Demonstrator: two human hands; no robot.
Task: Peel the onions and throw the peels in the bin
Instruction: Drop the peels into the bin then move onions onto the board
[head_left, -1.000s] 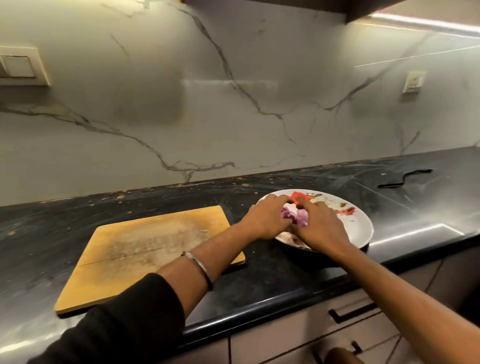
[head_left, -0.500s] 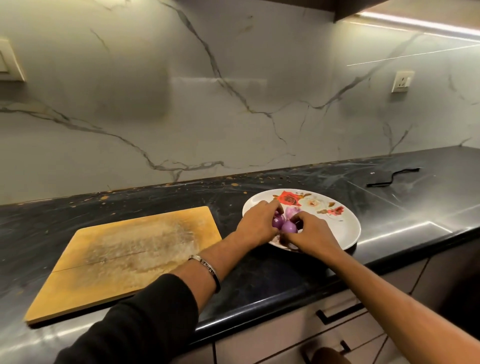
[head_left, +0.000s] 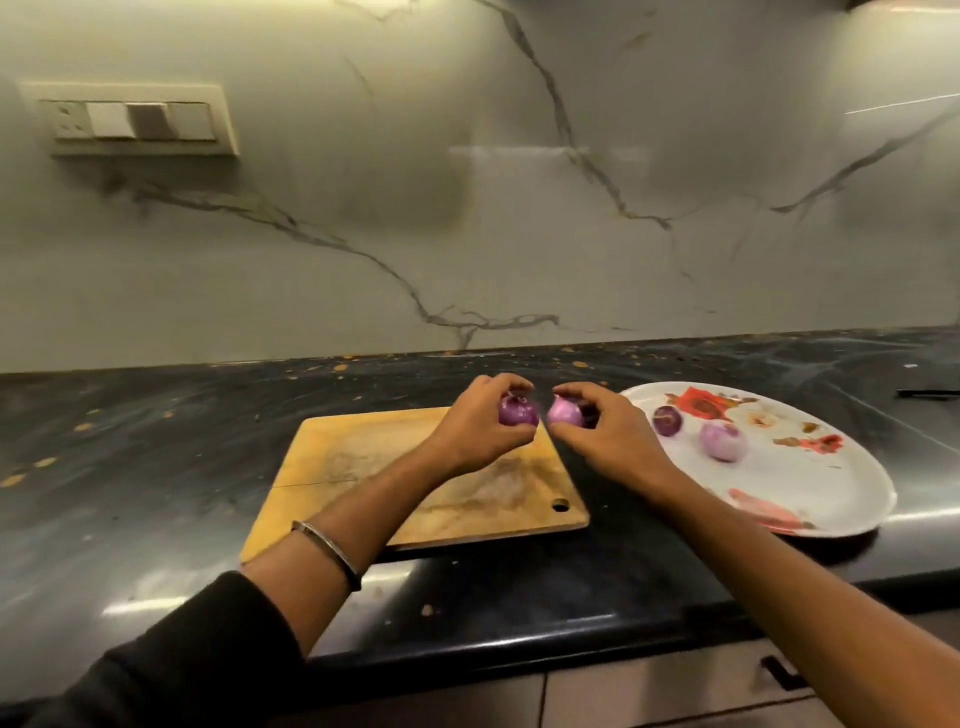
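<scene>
My left hand grips a dark purple onion above the far right corner of the wooden cutting board. Beside it, my right hand holds a paler pink-purple onion; the two onions almost touch. On the white flowered plate to the right lie two more onions: a small dark one and a larger pale one. No bin is in view.
The board and plate rest on a black countertop against a marble backsplash. A switch panel hangs on the wall at upper left. A thin black object lies at the far right. Drawer handles show below the counter edge.
Both hands lifted one onion each off the plate and carried them left, over the cutting board. The view has shifted, so the plate now sits further right.
</scene>
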